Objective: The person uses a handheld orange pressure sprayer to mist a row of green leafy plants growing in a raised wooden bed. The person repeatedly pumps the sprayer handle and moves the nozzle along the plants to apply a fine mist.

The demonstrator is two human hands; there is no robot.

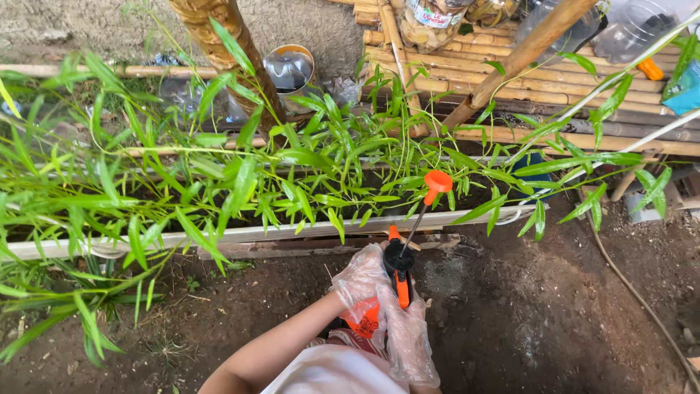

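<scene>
Both gloved: left hand [361, 281] and right hand [405, 335] clamped on orange sprayer [399, 270], just below the long white planter [292, 233].

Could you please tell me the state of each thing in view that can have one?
Sprayer: held upright, orange nozzle pointing into the leaves.
Left hand: in a clear glove, closed around the sprayer.
Right hand: in a clear glove, closed on the sprayer's orange trigger.
Plants: green and leafy, drooping over the trough's edge.
White trough: lying level, filled with plants.
Metal can: open, tipped towards the camera.
</scene>
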